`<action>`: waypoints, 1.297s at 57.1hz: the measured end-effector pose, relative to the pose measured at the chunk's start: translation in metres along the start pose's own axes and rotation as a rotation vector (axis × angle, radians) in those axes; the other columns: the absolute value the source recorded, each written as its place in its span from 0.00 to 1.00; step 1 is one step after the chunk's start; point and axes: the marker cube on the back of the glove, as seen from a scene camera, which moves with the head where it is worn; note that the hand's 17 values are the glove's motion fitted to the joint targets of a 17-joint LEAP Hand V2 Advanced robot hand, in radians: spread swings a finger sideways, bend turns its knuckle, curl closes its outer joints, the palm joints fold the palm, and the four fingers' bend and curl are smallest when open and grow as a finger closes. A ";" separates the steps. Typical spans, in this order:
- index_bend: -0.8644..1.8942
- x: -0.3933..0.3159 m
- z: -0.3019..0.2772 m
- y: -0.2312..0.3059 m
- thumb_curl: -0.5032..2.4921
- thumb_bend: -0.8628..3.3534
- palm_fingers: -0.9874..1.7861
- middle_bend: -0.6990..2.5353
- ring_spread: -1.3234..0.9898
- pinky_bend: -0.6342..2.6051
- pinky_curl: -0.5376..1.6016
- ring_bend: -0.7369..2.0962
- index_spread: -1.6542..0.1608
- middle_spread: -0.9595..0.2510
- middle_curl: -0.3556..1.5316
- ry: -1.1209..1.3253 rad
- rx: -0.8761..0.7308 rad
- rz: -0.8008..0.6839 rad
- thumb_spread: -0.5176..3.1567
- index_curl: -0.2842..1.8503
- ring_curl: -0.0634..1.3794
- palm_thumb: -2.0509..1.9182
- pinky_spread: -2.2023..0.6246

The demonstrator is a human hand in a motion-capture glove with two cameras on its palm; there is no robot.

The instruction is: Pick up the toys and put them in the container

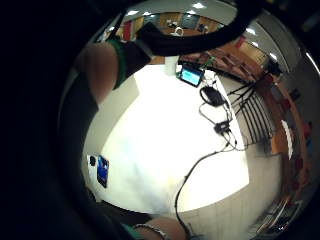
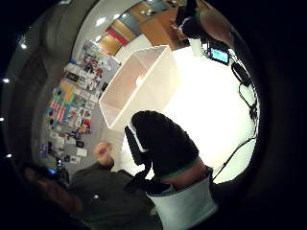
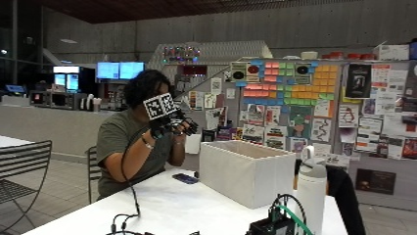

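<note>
The person sits with both arms raised and elbows bent, hands together in front of the face. The right hand is gloved, fingers curled; whether they hold anything cannot be told. The bare left hand sits just beside the gloved fingers, touching them. In the thumb-side palm view a gloved finger crosses the frame.
</note>
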 end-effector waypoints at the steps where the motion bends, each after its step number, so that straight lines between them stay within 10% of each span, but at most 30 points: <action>1: 0.38 -0.001 -0.001 0.001 0.23 0.19 0.45 0.35 0.48 0.38 0.40 0.54 0.66 0.69 0.43 0.002 0.005 0.003 0.48 0.35 0.23 0.49 0.79; 74: 0.39 0.006 0.030 0.014 0.23 0.19 0.47 0.33 0.49 0.38 0.40 0.46 0.66 0.69 0.40 0.049 -0.103 0.114 0.50 0.36 0.17 0.50 0.79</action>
